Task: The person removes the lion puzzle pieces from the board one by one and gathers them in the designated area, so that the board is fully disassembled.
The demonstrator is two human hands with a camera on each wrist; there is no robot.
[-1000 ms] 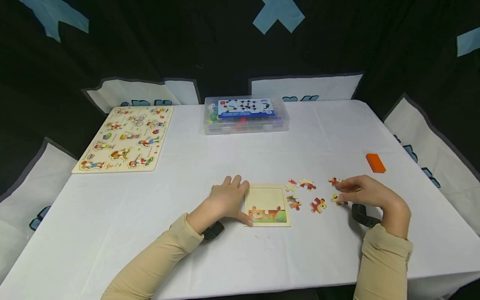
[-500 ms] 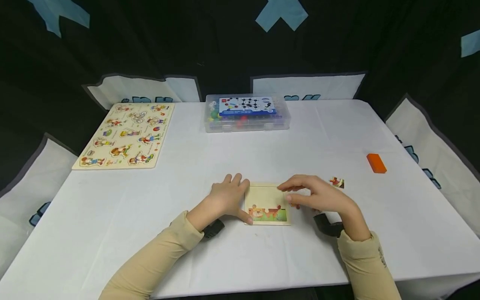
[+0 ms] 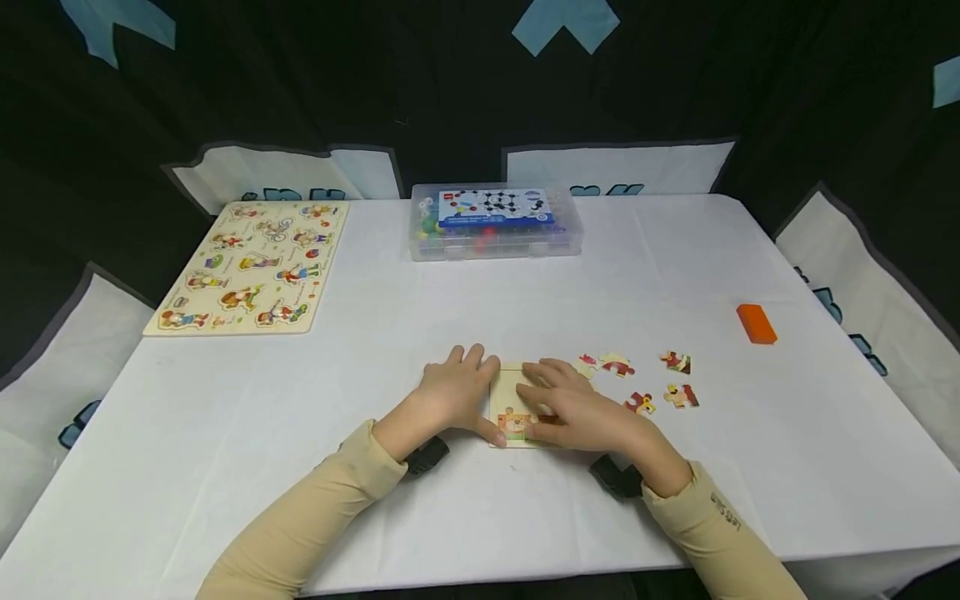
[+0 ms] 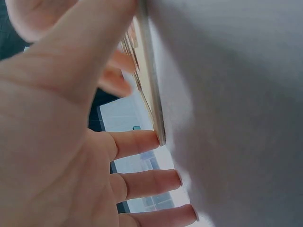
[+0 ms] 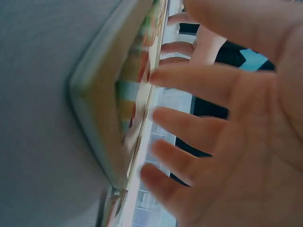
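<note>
A small wooden puzzle tray (image 3: 505,387) lies flat near the front of the table. Puzzle pieces with an animal's face (image 3: 514,423) fill part of its front strip. My left hand (image 3: 456,398) rests against its left side, fingers spread, thumb at the front left corner; in the left wrist view a fingertip touches the tray's edge (image 4: 154,94). Over the right part of the tray is my right hand (image 3: 573,408), its fingers extended and slightly bent. The right wrist view shows no piece pinched between those fingers. This hand hides much of the tray's right side.
Right of the tray lie several loose puzzle pieces (image 3: 617,365). Farther right is an orange block (image 3: 757,323). At the back stands a clear plastic case (image 3: 495,242) of coloured parts. A large picture puzzle board (image 3: 247,275) lies at the back left.
My right hand has moved left from the loose pieces at the right onto the tray. One loose piece beside the tray is now hidden in the head view. My left hand has stayed put.
</note>
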